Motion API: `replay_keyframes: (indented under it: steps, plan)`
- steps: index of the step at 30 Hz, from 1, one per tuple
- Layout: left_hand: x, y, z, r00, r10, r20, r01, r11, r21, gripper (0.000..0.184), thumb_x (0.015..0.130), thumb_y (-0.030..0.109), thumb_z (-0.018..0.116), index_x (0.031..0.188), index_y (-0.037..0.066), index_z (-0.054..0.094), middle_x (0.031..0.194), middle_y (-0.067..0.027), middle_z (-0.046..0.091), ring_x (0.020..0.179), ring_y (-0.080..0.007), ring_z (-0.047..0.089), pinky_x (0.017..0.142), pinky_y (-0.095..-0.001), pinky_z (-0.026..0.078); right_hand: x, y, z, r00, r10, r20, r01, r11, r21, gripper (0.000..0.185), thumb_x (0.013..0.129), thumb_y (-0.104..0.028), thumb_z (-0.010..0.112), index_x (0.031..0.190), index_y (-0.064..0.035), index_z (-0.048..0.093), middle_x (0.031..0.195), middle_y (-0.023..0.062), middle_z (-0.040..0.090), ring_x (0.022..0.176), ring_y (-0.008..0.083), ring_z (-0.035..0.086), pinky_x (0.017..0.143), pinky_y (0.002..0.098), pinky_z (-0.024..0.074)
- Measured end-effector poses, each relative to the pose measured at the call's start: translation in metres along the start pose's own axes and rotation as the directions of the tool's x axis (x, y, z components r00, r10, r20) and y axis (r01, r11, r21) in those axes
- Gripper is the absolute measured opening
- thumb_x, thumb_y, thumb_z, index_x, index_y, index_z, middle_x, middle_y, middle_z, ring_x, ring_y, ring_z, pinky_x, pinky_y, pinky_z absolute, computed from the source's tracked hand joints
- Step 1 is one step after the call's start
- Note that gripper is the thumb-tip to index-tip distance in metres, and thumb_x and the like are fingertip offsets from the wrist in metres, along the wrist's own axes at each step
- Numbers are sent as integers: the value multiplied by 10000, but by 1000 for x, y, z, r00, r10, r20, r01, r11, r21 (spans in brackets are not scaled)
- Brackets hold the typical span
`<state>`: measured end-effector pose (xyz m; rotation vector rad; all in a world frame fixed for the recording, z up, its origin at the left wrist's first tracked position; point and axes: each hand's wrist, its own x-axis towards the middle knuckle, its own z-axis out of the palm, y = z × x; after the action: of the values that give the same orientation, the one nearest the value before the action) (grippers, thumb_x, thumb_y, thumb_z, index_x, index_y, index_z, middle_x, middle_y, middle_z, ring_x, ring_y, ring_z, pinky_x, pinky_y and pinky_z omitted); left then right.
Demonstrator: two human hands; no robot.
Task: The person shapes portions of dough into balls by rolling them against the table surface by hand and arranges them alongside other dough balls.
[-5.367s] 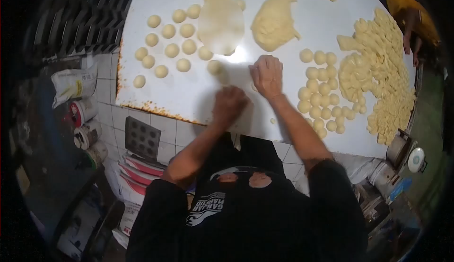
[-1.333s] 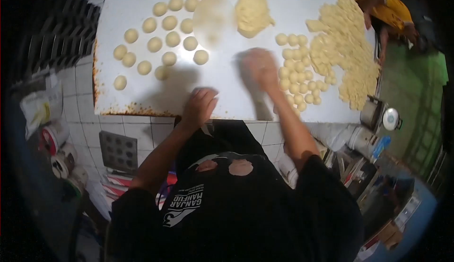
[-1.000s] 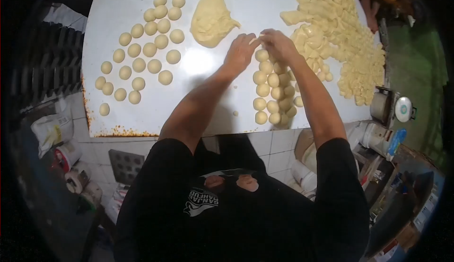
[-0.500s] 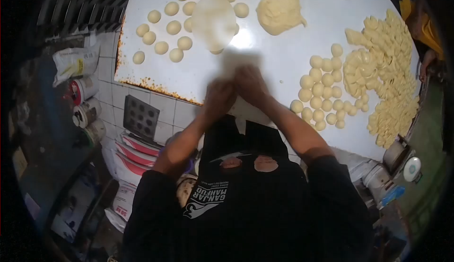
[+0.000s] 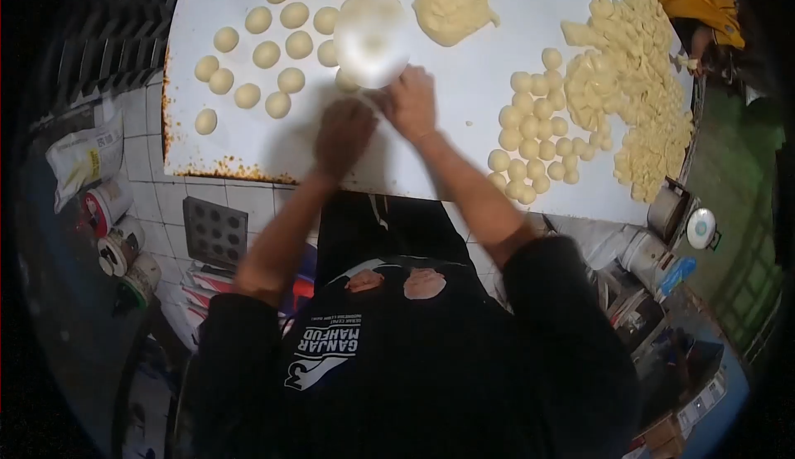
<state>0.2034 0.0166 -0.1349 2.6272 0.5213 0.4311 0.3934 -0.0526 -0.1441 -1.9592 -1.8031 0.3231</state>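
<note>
Blurring between left hand (image 5: 344, 133) and right hand (image 5: 411, 104), something pale (image 5: 371, 105).

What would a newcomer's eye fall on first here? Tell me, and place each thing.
Probably the big heap of pale yellow dough pieces spread along the right side of the white table. Next, the loosely spaced dough balls on the left and the large smooth dough lump at top centre. The left hand and right hand are close together near the front edge.

Bakery workroom with dough-covered table (image 5: 431, 119)
</note>
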Motion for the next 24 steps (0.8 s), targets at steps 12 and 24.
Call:
replay_keyframes:
  steps: [12, 24]
  plan:
    - [-41, 37, 8, 954, -274, -119, 259, 958, -124, 150, 903, 172, 774, 979, 86, 678, 1031, -135, 660, 1019, -375, 628, 869, -510, 497, -46, 13, -25, 989, -75, -128, 87, 991, 97, 241, 863, -248, 812, 900, -83, 640, 943, 143, 591, 914, 385, 548, 800, 505, 420]
    - [-46, 13, -10, 864, -489, 122, 503, 855, -127, 161, 873, 187, 783, 931, 87, 670, 1023, -108, 652, 1006, -365, 621, 876, -517, 482, -24, 67, -44, 961, -274, 42, 273, 962, 24, 247, 871, -268, 836, 943, -74, 701, 987, 132, 656, 969, 363, 598, 849, 489, 453]
